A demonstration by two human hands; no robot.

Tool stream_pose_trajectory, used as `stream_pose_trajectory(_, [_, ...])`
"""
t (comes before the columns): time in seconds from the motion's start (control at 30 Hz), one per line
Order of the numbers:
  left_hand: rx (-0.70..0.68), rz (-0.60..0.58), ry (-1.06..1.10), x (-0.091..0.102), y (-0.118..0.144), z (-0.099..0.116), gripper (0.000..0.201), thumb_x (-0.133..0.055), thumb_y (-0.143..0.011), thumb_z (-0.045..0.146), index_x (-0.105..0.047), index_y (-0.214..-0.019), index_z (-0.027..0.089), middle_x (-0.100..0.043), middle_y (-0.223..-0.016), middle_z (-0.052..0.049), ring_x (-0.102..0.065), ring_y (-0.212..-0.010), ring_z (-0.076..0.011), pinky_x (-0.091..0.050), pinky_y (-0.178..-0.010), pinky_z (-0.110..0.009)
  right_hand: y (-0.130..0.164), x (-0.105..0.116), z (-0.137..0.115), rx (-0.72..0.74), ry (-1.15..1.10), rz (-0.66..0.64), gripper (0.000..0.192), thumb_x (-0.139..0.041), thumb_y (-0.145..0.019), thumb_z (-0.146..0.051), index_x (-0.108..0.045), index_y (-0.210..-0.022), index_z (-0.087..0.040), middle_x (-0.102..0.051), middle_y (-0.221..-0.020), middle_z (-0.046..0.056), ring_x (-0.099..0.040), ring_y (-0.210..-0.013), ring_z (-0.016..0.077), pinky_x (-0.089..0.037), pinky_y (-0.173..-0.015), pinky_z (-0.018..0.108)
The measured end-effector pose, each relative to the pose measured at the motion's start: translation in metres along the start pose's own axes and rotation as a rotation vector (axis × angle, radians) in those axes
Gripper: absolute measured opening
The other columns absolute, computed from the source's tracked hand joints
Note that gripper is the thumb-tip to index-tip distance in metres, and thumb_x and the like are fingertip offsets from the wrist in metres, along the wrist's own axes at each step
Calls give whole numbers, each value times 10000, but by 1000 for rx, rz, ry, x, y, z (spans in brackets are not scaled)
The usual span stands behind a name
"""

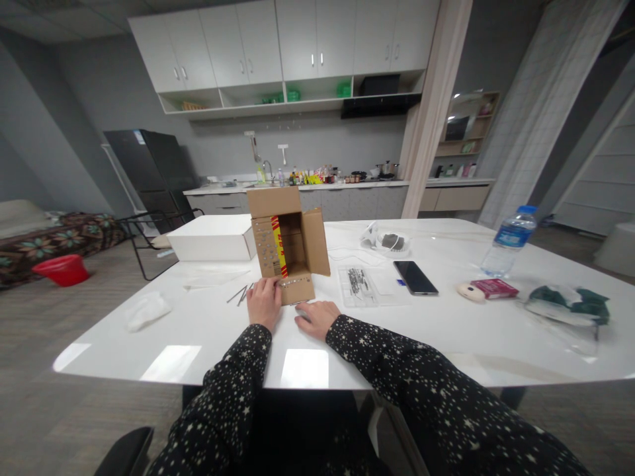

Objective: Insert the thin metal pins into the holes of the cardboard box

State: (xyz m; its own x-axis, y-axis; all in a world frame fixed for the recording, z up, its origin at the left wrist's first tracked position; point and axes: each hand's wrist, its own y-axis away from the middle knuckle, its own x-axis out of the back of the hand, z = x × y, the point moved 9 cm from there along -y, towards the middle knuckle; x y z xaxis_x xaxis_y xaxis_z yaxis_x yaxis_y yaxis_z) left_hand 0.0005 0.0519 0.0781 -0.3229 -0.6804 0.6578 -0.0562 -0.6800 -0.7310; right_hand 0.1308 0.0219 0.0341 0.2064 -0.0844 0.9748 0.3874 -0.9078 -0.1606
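Observation:
An open brown cardboard box (pixel 288 241) lies on its side on the white table (pixel 208 344), its opening facing me and small holes or studs dotting its left flap and lower flap. My left hand (pixel 263 303) rests on the table with its fingers touching the lower flap's left end. My right hand (pixel 316 318) lies flat on the table just in front of the box, fingers slightly curled; whether it covers something small I cannot tell. A few thin metal nails (pixel 240 293) lie left of my left hand.
A flat white box (pixel 211 239) sits behind left. A clear tray of nails (pixel 358 284), a black phone (pixel 415 277), a water bottle (pixel 508 241), a red packet (pixel 494 287), a green bag (pixel 570 307) and crumpled tissue (pixel 145 309) lie around.

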Motion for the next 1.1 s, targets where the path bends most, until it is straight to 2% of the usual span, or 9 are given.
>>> stream_pose_trajectory(0.27, [95,157,103,16,0,-13,194,-444,-879,271,-606,-957,196,-630,-911,-63,-556,-893,-214,-336,-833,-362,1,-1,1,-24,-24,-43,426,-353,-880,-467,-551,-1212,-289,-686,-1029,59,-622,-889,220,-390,-726,324])
stream_pose_trajectory(0.37, [106,179,164,22,1,-13,201,-438,-883,269,-603,-957,183,-625,-913,-63,-561,-868,-198,-348,-855,-359,1,0,0,-18,-28,-37,433,-354,-879,-466,-545,-1225,-287,-684,-1039,61,-623,-895,222,-394,-734,328])
stream_pose_trajectory(0.63, [-53,-21,310,7,2,11,199,-443,-872,233,-600,-986,195,-648,-923,-52,-580,-817,-175,-404,-844,-340,2,1,0,-25,-30,-46,442,-356,-879,-476,-548,-1228,-285,-681,-1049,65,-624,-909,225,-401,-735,328])
stream_pose_trajectory(0.87, [-227,-171,338,-13,9,30,212,-412,-889,216,-603,-978,205,-677,-962,-47,-603,-929,-183,-414,-866,-347,2,4,-2,-12,-20,-37,409,-360,-878,-452,-567,-1190,-286,-685,-1020,63,-629,-890,231,-403,-710,324])
stream_pose_trajectory(1.1, [-255,-289,304,-32,14,31,209,-425,-891,246,-616,-972,218,-676,-1010,-47,-604,-935,-187,-419,-849,-354,2,4,-3,-14,-8,-45,390,-363,-883,-449,-566,-1169,-280,-684,-1012,61,-628,-871,226,-403,-709,321])
